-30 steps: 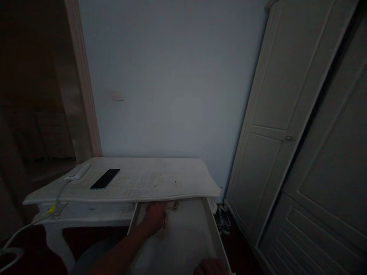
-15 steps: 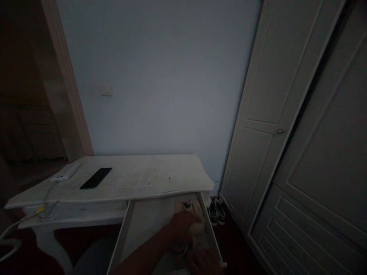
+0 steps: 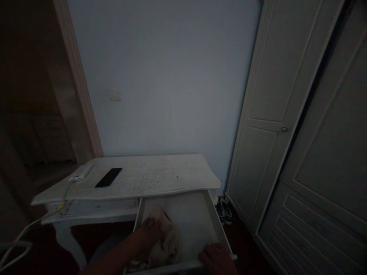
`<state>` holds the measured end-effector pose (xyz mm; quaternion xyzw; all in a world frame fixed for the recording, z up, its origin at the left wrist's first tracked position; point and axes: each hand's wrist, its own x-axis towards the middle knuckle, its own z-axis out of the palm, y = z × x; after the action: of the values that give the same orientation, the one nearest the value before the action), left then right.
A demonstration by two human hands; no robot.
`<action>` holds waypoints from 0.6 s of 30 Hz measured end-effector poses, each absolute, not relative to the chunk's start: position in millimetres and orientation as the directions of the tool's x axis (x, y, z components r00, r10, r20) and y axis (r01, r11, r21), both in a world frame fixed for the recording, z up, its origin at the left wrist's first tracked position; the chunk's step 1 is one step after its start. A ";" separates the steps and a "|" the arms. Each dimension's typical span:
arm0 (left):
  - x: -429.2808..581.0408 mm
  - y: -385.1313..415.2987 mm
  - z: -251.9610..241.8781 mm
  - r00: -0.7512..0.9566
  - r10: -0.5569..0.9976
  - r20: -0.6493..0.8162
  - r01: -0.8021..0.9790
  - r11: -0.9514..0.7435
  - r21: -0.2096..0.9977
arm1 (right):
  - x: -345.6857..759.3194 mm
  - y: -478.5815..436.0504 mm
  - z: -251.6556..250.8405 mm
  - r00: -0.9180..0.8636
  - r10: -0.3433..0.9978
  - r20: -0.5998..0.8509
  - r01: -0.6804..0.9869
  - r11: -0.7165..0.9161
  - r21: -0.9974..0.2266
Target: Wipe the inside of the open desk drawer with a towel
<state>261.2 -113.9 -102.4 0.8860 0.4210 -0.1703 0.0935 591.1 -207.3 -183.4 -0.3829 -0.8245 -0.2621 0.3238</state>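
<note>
A pulled-out white drawer (image 3: 192, 214) fills the lower middle of the view. Crumpled in its left half is a soft beige cloth (image 3: 164, 244) with some dark patches; its exact kind cannot be made out in the dim light. My left hand (image 3: 153, 231) reaches in from below, its fingers closed on the upper left part of the cloth. Over the drawer's front edge, near its right corner, my right hand (image 3: 217, 258) has its fingers curled.
The drawer belongs to a white desk (image 3: 160, 172) against the wall. On its top lie a black phone (image 3: 109, 178) and a white power strip (image 3: 81, 172) with a cable hanging down. Dark shoes (image 3: 224, 211) stand right of the drawer, beside a tall wardrobe (image 3: 265, 152).
My left hand and the beige cloth have moved from the drawer's right side to its left. My right hand has stayed near the front right corner. The view has shifted slightly.
</note>
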 end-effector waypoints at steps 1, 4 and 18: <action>256.7 -114.6 -102.4 0.564 0.741 -0.364 0.795 -0.607 -0.005 | 591.3 -206.5 -183.9 -0.493 0.461 0.738 0.801 0.571 0.179; 256.1 -107.1 -99.5 0.513 0.805 -0.297 0.830 -0.553 -0.067 | 592.7 -204.0 -186.7 -0.498 0.448 0.742 0.797 0.575 0.187; 292.3 -43.6 -90.1 0.315 0.949 0.017 0.949 -0.315 0.007 | 595.6 -200.0 -204.3 -0.531 0.437 0.726 0.800 0.541 0.260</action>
<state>292.3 -43.6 -90.1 0.8109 0.5851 0.0089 -0.0019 595.6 -200.0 -204.3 -0.3756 -0.8230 -0.2971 0.3054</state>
